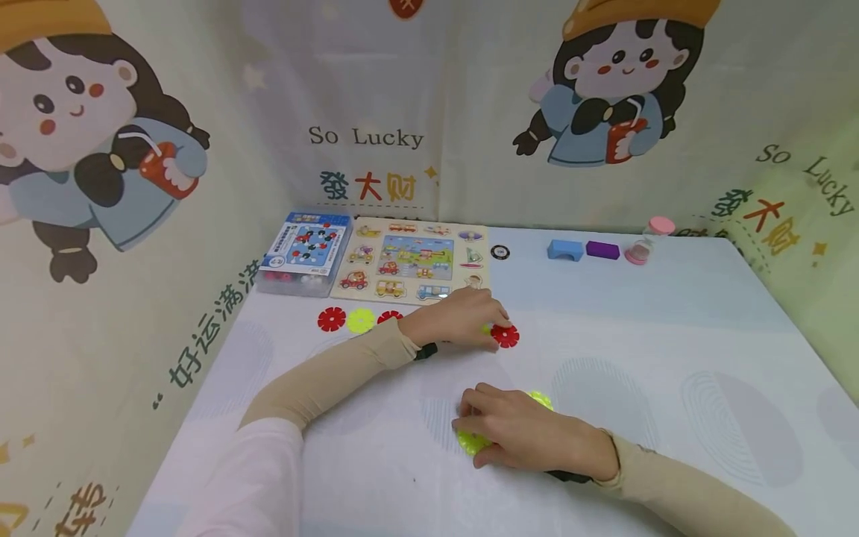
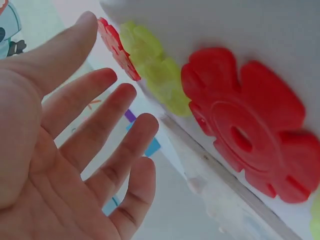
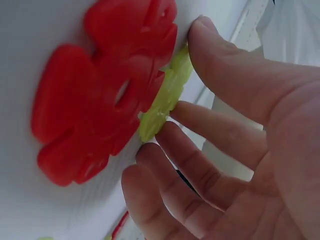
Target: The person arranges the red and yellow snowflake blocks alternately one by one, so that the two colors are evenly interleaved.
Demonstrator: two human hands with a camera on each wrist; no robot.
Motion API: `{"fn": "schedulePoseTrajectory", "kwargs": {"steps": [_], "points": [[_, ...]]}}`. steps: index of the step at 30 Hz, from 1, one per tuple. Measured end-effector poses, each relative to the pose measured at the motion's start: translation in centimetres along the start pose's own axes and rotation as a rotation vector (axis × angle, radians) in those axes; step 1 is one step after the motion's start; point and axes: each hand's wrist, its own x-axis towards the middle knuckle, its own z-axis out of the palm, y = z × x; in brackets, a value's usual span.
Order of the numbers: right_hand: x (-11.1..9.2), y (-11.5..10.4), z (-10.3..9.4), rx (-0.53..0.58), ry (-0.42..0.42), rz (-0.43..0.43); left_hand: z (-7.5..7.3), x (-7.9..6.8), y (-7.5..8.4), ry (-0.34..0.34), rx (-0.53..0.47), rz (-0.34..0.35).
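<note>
My left hand (image 1: 463, 317) is over the far row of flower-shaped plastic building discs, beside a red disc (image 1: 505, 335) at its right end. In the left wrist view its fingers are spread and relaxed, with the thumb tip by that disc's edge. Nearer the front, my right hand (image 1: 520, 429) holds a yellow-green disc (image 1: 473, 444) between thumb and fingertips, low over the table. A red disc (image 3: 100, 90) lies just beside it in the right wrist view. Another yellow-green disc (image 1: 540, 399) shows behind the right hand.
Left in the far row lie a red disc (image 1: 332, 319), a yellow-green disc (image 1: 361, 321) and a red disc (image 1: 390, 317). Behind them are a wooden puzzle board (image 1: 345, 276) and a plastic box (image 1: 302, 250). Blue block (image 1: 565, 250), purple block (image 1: 602, 250) and hourglass (image 1: 647, 242) stand at the back.
</note>
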Motion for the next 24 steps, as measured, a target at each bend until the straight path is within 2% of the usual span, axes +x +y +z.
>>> {"fn": "schedulePoseTrajectory", "kwargs": {"steps": [7, 10, 19, 24], "points": [[-0.1, 0.1, -0.2, 0.086, -0.025, 0.142, 0.5, 0.4, 0.2, 0.004, -0.008, -0.005], [-0.2, 0.1, -0.2, 0.076, -0.026, 0.173, 0.5, 0.4, 0.3, 0.020, -0.012, -0.006], [0.0, -0.9, -0.4, 0.021, -0.005, 0.082, 0.6, 0.4, 0.3, 0.034, 0.003, -0.016], [0.1, -0.8, -0.5, 0.003, 0.054, 0.017, 0.6, 0.4, 0.3, 0.030, 0.015, -0.026]]}}
